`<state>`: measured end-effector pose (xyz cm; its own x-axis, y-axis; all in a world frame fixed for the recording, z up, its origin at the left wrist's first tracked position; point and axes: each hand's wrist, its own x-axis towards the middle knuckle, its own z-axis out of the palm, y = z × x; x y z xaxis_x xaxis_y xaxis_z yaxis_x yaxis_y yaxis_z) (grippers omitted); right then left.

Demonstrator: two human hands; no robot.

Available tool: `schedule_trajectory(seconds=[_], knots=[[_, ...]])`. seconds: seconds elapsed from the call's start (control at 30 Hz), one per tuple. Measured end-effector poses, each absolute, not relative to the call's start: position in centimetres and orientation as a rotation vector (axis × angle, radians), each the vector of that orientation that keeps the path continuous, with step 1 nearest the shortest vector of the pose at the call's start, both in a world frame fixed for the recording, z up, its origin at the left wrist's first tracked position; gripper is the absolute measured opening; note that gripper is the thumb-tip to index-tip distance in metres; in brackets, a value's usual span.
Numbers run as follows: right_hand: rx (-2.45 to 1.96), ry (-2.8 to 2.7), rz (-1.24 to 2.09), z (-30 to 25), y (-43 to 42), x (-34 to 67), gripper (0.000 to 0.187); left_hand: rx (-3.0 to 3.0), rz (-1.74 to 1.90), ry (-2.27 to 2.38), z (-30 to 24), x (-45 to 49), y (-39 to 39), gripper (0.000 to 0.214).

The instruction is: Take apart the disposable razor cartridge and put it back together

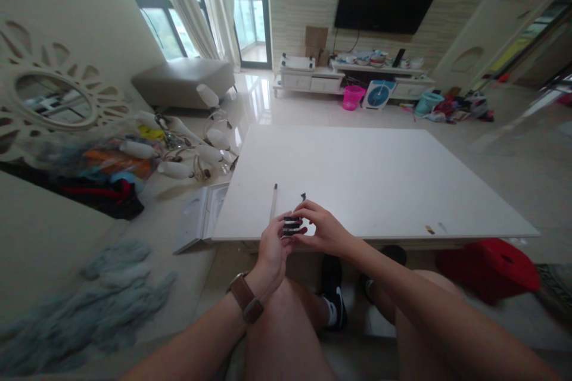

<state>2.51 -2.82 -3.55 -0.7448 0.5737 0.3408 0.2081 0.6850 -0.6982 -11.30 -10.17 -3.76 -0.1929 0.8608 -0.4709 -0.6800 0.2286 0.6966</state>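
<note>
Just above the near edge of the white table (366, 178), both hands hold a small black object with silvery bands (292, 226); its kind is too small to tell. My left hand (272, 247) is closed around its left side, a brown watch on the wrist. From the right, my right hand (324, 229) grips it between thumb and fingers. Beyond the left hand lies a thin pale stick with a dark tip (274, 196). A tiny dark item (303, 196) sits on the tabletop just past the right fingers.
Small scraps (429, 230) lie near the table's right front edge. A red stool-like object (491, 271) stands at the right. On the left are an open white box (201, 217), a lamp with several white shades (210, 155) and a grey fluffy cloth (107, 297).
</note>
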Motion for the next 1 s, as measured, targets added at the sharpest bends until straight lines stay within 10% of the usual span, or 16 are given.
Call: schedule_trajectory(seconds=[1.0], knots=[[-0.699, -2.354, 0.972, -3.47, -3.23, 2.44, 0.045, 0.06, 1.337, 1.122, -3.58, -11.11, -10.48, 0.024]])
